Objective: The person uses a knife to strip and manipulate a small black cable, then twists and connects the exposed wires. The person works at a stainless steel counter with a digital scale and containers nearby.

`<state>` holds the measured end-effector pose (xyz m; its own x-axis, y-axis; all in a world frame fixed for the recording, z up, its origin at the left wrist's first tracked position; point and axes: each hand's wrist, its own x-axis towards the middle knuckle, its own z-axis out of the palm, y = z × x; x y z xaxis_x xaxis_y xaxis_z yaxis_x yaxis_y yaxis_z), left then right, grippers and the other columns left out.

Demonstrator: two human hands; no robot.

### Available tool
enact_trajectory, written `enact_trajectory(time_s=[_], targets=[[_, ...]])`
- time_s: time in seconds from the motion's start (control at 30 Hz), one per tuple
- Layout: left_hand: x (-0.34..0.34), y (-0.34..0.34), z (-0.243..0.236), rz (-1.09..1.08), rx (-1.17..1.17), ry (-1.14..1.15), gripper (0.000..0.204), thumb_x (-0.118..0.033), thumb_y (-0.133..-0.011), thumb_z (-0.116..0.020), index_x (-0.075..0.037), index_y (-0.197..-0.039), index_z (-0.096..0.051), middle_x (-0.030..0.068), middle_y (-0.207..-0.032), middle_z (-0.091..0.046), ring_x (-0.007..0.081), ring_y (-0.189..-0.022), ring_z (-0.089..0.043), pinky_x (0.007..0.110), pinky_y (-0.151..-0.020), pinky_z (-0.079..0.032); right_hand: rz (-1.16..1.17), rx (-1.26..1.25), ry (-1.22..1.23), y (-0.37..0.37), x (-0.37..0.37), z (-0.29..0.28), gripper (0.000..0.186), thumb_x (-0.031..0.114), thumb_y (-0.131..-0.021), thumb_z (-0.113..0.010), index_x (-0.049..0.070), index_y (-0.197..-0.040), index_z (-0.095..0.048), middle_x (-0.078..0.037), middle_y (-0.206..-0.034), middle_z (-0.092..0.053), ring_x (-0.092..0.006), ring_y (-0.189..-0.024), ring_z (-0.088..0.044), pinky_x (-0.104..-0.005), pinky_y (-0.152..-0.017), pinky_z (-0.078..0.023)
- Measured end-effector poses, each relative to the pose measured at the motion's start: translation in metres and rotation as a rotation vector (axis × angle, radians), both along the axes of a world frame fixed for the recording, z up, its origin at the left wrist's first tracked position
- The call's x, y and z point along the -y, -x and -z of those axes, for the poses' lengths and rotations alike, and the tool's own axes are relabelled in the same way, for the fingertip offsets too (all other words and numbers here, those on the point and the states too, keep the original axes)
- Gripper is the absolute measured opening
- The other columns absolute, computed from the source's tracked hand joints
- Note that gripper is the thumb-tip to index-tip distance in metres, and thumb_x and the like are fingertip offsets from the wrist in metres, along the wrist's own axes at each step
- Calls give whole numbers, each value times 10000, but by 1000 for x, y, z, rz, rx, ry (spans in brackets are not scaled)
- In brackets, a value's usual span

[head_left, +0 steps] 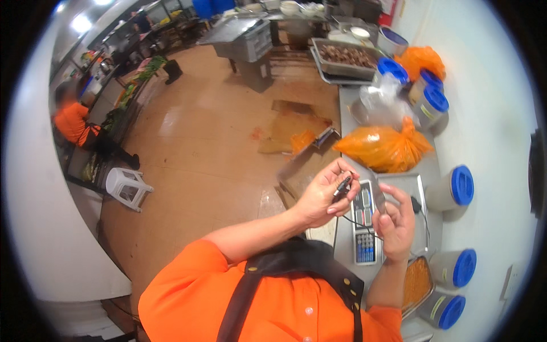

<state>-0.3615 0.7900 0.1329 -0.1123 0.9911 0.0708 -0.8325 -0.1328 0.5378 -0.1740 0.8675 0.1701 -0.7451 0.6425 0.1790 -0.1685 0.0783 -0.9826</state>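
Head view. Left hand (326,195): fingers were pinched round a black plug (342,186), above the floor-side edge of the counter (348,98). Right hand (397,221): was partly curled, thumb and fingers on a grey, blade-like strip (378,196). Black cable (364,227): ran from the left hand across the digital scale (365,246), near that same edge. Progress, as judged: work on the plug looked unfinished; it was joined to no visible socket; completed portion could not be told.
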Motion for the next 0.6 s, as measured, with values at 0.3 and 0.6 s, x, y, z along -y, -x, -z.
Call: enact_trajectory(time_s=[0.3,0.6], targets=[[33,-13,-17,40,-180,6,92,-142,-1031,-509,-75,-1065,-456,28,-668,-518,57,-392,-392,200,-373,-280,-71,128,-585,12,9,-13,562,156,-833,-764,31,-1333,-543,-130,-1022,-703,-176,-634,-657,-266,-568,-528],[44,-10,-9,-41,-341,-73,159,-185,-1032,-530,-76,-1074,-422,32,-653,-527,65,-418,-423,203,-388,-294,-120,40,-597,17,14,-6,503,148,-853,-747,27,-1306,-565,-153,-1120,-706,-224,-716,-720,-269,-581,-549]])
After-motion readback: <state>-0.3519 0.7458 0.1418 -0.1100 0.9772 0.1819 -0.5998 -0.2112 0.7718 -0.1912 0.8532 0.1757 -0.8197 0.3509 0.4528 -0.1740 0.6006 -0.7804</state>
